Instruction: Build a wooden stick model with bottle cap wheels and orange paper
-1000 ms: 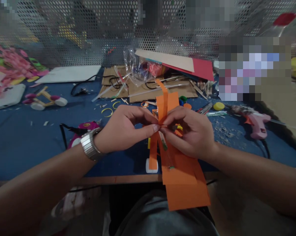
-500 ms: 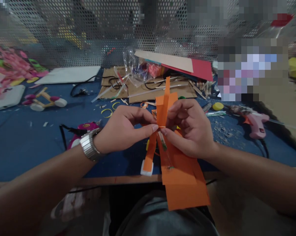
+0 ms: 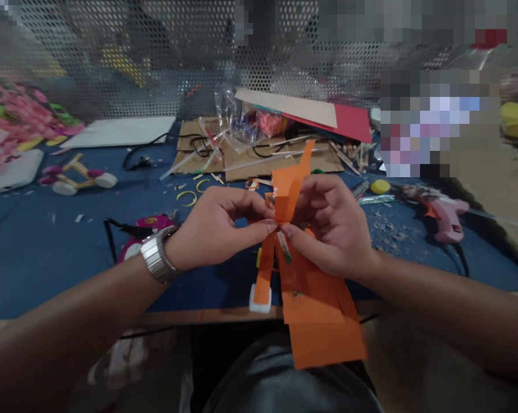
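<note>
Near the middle of the view, my left hand (image 3: 224,226) and my right hand (image 3: 336,226) meet, both pinching an orange paper strip (image 3: 300,180) at its lower part. The strip rises between my fingers and leans right. Below my left fingers another orange strip (image 3: 265,269) hangs down to a small white piece (image 3: 260,299). Larger orange sheets (image 3: 327,344) lie under my right hand and stick out past the table's front edge. My fingertips partly hide where the strip is pinched.
On the blue table (image 3: 82,252), a pink glue gun (image 3: 450,218) is at right and a small wheeled frame (image 3: 80,172) at left. A purple tool (image 3: 151,222) sits behind my left wrist. Cardboard (image 3: 241,166), plastic wrap and red card (image 3: 355,121) lie at the back.
The upper end of the orange strip has tilted to the right. The lower strip with the white piece has shifted slightly right and toward me. Both hands stay nearly in place.
</note>
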{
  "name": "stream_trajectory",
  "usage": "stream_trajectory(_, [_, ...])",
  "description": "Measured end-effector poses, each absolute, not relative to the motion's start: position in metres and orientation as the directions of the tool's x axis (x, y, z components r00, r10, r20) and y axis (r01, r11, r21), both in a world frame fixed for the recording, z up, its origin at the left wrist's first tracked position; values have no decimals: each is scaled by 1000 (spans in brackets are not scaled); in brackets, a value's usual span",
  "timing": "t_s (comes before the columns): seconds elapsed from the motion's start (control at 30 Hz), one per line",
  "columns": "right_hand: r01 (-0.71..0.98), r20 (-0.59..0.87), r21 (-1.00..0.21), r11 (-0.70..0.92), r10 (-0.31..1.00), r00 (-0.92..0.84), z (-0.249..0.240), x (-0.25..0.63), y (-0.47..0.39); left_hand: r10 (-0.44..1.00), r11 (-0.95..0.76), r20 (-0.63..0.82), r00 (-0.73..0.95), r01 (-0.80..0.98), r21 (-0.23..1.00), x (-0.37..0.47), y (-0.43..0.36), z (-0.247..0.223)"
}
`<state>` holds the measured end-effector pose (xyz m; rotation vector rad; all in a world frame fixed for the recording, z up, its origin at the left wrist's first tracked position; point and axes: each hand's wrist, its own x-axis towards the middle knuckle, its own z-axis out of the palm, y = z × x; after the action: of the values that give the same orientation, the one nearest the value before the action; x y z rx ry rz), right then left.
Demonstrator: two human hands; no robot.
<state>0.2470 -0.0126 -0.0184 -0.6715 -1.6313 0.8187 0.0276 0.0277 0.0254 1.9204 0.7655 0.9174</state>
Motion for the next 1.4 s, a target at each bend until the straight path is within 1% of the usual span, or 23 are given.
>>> stream_trajectory(0.13, [48, 542, -828, 558, 820, -181, -20, 247, -13, 781, -448, 302, 546, 153, 881, 27, 27, 26])
stream_trajectory(0.23, [42, 515, -847, 529, 839, -177, -20, 247, -13, 774, -440, 291, 562, 148, 886, 26, 27, 26])
stream_trajectory(0.5, [4, 520, -848, 529, 836, -175, -19, 245, -12, 785, -420, 264, 560, 169, 892, 25, 28, 24])
stream_trajectory(0.63, [-28, 531, -843, 537, 823, -201, -20, 246, -10, 790, -430, 255, 557, 208, 878, 25, 29, 25])
stream_trajectory(0.77, [-17, 539, -833, 552, 805, -247, -17, 248, -10, 817, -387, 235, 526, 198, 901, 24, 30, 26])
stream_trajectory(0.83, [18, 535, -832, 554, 810, -241, -10, 254, -6, 827, -353, 212, 521, 186, 917, 24, 30, 26])
stream_trajectory(0.93, [123, 508, -836, 534, 839, -192, 10, 272, 6, 840, -315, 184, 510, 182, 931, 23, 32, 27])
stream_trajectory(0.97, [165, 496, -834, 527, 846, -195, 17, 280, 12, 845, -303, 177, 504, 178, 936, 22, 33, 26])
stream_trajectory(1.03, [265, 440, -824, 500, 861, -256, 30, 298, 19, 851, -270, 159, 500, 158, 950, 21, 36, 25])
stream_trajectory(1.1, [436, 343, -764, 475, 872, -349, 37, 314, 20, 852, -238, 143, 504, 129, 963, 20, 37, 25])
stream_trajectory(1.13, [544, 290, -695, 471, 875, -388, 38, 319, 17, 851, -227, 140, 506, 115, 967, 20, 38, 25])
stream_trajectory(1.2, [740, 175, -485, 466, 881, -440, 35, 326, 5, 852, -215, 139, 505, 95, 972, 19, 40, 25])
stream_trajectory(1.23, [799, 123, -379, 466, 881, -456, 31, 327, -4, 855, -208, 138, 500, 87, 974, 19, 40, 25])
stream_trajectory(1.3, [845, 14, -237, 480, 871, -491, 23, 325, -19, 860, -194, 133, 493, 75, 978, 20, 41, 25])
stream_trajectory(1.33, [850, -23, -195, 490, 864, -503, 19, 324, -26, 862, -191, 131, 490, 72, 979, 20, 41, 25])
stream_trajectory(1.4, [854, -46, -158, 496, 860, -508, 13, 319, -33, 860, -199, 136, 492, 76, 977, 19, 42, 24])
